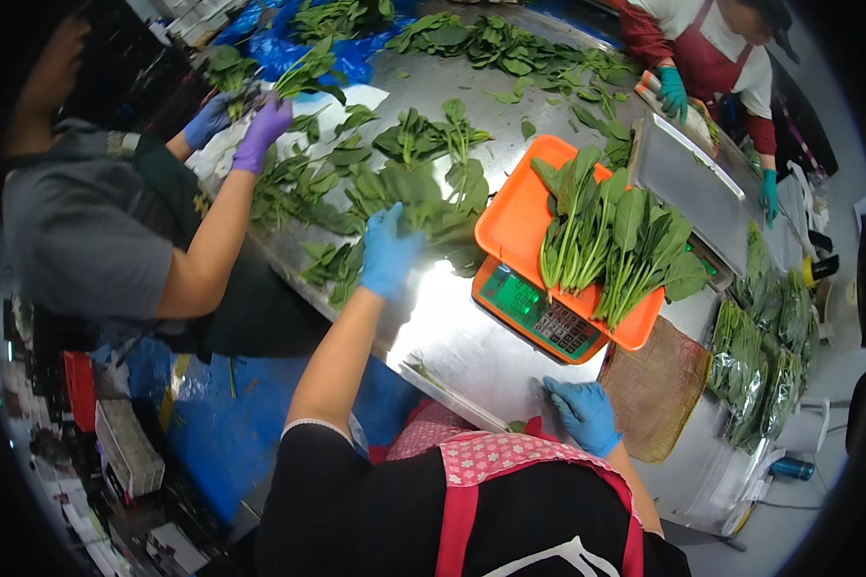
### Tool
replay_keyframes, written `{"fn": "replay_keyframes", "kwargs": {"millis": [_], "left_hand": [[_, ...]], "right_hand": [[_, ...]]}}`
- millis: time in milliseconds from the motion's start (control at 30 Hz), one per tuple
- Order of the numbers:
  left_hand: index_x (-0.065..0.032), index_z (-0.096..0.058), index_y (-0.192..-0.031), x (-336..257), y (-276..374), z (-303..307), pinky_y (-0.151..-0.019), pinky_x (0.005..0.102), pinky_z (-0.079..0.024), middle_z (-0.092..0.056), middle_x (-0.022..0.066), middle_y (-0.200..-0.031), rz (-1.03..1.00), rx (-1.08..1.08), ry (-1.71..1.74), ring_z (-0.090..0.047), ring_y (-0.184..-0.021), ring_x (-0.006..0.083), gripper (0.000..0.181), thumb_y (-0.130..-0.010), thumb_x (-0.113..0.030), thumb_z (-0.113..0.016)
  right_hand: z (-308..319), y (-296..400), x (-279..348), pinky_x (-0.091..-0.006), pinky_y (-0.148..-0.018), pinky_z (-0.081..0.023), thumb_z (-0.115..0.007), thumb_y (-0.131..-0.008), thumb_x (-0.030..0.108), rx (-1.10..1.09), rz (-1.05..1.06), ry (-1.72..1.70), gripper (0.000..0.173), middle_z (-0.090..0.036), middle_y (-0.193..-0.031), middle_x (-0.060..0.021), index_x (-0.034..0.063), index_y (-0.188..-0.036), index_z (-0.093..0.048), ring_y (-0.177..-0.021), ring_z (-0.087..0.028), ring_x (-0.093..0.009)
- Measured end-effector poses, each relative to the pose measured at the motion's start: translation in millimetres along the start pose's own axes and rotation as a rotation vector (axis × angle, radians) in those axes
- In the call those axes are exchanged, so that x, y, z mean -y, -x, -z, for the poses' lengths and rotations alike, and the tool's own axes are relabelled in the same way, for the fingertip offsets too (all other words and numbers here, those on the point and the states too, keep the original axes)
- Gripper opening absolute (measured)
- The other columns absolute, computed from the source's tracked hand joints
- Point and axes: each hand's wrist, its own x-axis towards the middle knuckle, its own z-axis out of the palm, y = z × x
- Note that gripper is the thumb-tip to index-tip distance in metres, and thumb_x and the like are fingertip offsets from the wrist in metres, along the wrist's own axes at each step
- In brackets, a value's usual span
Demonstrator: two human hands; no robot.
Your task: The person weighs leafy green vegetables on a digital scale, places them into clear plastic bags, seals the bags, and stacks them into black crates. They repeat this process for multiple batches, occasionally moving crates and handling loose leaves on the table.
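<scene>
My left hand (392, 252), in a blue glove, reaches over the metal table among leafy greens. Blurred leaves (397, 189) lie right at its fingers; motion blur hides whether they are gripped. My right hand (584, 415), also blue-gloved, hovers by the table's near edge with nothing in it, its fingers loosely bent. Ahead of it, an orange plastic tray (509, 216) rests tilted in view on a digital scale (530, 310) with a lit green display. Two bunches of leafy greens (584, 231) lie side by side on the tray, stems towards me.
A brown mesh cloth (657, 389) lies right of the scale. Bagged greens (740, 353) are piled at the right edge, near a second scale (685, 180). At left, a co-worker's purple-gloved hand (263, 133) holds greens. Another co-worker's teal glove (671, 94) is at the far right.
</scene>
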Motion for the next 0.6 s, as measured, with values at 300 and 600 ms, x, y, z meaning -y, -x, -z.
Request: {"fn": "replay_keyframes", "kwargs": {"millis": [300, 600], "left_hand": [[-0.0010, -0.058, -0.116, -14, 120, 69, -0.073, 0.0227, -0.048, -0.063, 0.0060, -0.107, 0.394, 0.096, 0.666, -0.062, -0.094, 0.0152, 0.027, -0.090, -0.010, -0.056], [0.0014, -0.057, -0.113, -36, 124, 75, -0.061, 0.0248, -0.053, -0.064, 0.0117, -0.109, 0.560, 0.246, 0.977, -0.067, -0.084, 0.0208, 0.025, -0.094, -0.012, -0.048]], "right_hand": [[-15, -111, 64, -0.0337, -0.069, -0.047, -0.058, -0.087, 0.012, -0.139, 0.312, -0.388, 0.032, -0.066, -0.091, -0.0088, 0.0111, -0.119, -0.062, -0.079, -0.061, -0.025], [-89, -299, 79, -0.0280, -0.069, -0.050, -0.067, -0.079, 0.007, -0.410, -0.256, -0.268, 0.052, -0.066, -0.089, -0.0116, 0.0129, -0.129, -0.054, -0.076, -0.061, -0.014]]}}
